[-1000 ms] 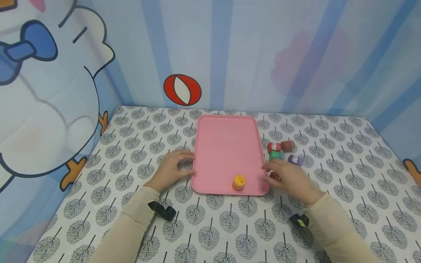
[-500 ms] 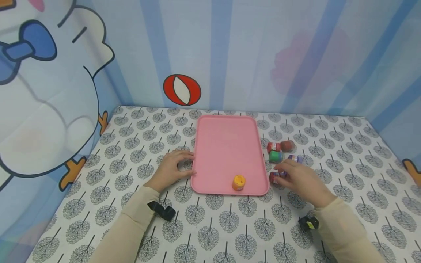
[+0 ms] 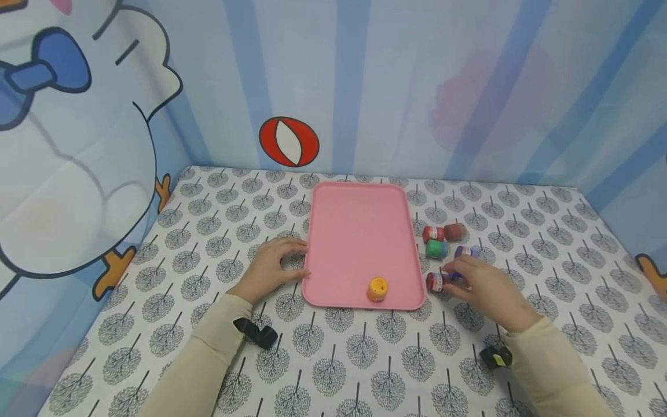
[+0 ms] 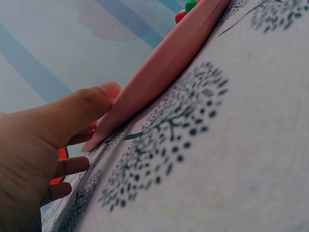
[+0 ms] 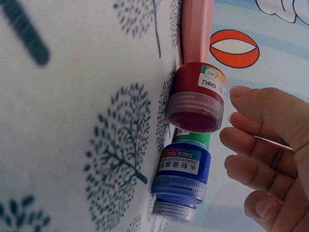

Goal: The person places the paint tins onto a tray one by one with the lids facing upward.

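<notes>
My left hand rests beside the left edge of a pink tray; in the left wrist view its thumb touches the rim, other fingers loosely bent. On the tray, near its front edge, stands a yellow-orange paint jar. Right of the tray my right hand hovers with loosely bent fingers and holds nothing. Closest to its fingertips are a dark red paint jar and a blue paint jar, both lying on their sides in the right wrist view. In the head view the hand mostly covers the blue jar.
Behind the right hand lie a green jar, a purple jar, a red jar and a brownish-red jar. A tree-print cloth covers the table. A cartoon-printed curtain hangs along the back.
My right hand has moved right, from the tray's right edge to over the jars, uncovering the dark red jar. The left hand and the tray have stayed put.
</notes>
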Motion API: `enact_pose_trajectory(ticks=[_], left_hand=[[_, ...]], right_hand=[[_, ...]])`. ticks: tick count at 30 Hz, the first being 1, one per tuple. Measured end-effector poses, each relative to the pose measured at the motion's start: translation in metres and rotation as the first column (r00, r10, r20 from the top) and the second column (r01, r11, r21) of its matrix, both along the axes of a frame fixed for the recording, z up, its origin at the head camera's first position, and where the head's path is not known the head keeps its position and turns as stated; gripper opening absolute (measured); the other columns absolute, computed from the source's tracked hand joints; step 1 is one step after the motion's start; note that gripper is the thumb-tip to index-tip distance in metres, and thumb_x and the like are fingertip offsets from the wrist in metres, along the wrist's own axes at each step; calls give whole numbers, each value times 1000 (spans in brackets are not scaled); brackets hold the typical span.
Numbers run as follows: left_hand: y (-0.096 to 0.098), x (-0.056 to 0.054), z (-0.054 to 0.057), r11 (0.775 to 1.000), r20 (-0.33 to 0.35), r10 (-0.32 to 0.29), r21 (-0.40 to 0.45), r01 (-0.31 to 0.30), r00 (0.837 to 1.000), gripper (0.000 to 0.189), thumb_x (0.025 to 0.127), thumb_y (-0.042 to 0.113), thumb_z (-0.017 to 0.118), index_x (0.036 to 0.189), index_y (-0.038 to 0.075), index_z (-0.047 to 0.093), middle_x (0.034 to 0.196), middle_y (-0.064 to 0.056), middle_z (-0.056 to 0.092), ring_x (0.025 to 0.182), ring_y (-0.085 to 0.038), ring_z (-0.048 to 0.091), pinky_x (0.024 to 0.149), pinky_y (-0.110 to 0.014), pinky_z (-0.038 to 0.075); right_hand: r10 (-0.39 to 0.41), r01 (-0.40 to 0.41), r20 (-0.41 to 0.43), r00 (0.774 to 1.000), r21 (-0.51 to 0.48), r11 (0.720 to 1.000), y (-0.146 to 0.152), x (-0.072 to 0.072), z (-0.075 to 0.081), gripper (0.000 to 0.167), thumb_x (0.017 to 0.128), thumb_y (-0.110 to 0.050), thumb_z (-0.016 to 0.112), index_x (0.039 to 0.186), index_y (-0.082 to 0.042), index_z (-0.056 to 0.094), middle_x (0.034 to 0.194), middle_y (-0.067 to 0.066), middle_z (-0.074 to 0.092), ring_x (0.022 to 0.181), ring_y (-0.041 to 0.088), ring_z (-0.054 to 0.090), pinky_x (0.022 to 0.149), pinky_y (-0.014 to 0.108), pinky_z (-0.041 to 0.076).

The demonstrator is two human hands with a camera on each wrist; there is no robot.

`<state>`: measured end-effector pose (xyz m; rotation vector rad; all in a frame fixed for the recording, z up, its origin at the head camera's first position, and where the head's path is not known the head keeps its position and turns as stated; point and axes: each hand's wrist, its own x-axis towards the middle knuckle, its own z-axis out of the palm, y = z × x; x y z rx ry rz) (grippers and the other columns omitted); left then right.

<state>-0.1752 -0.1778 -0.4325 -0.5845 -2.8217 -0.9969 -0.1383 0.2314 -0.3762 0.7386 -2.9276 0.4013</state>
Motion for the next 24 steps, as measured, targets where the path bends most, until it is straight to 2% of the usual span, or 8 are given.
enact_pose_trajectory(ticks=[7, 15, 20, 24], left_hand=[[0, -2, 0, 1000, -6, 0, -6, 0, 1000, 51, 76, 37, 79, 120, 16, 65, 138, -4, 57, 134, -28, 46, 118, -53, 25], [0, -1, 0, 1000, 5, 0, -11, 0, 1000, 52, 76, 38, 78, 121, 16, 65, 139, -5, 57, 134, -28, 46, 118, -53, 25], [0, -1, 0, 1000, 5, 1, -9, -1, 1000, 51, 76, 38, 79, 120, 16, 65, 139, -4, 57, 134, -28, 46, 118, -53, 25], [0, -1, 0, 1000, 7, 1, -10, -1, 1000, 51, 76, 38, 79, 120, 16, 65, 139, -4, 57, 134, -28, 46, 118, -53, 25]], right_hand=[[-15, 14, 6, 1000, 30, 999, 0, 2, 0, 31, 79, -24, 76, 104, -8, 68, 97, 6, 67, 81, 20, 65, 71, 42, 58], [4, 1, -70, 998, 66, 998, 0, 3, -6, 33, 77, -24, 78, 103, -7, 68, 94, 6, 67, 75, 19, 65, 61, 37, 58], [10, -3, -78, 997, 88, 996, -2, 3, -5, 38, 76, -24, 79, 106, -4, 67, 94, 8, 68, 75, 20, 65, 61, 37, 58], [5, 3, -73, 997, 109, 994, -3, 2, -6, 36, 75, -24, 79, 104, -6, 67, 90, 5, 66, 72, 17, 63, 56, 32, 56]])
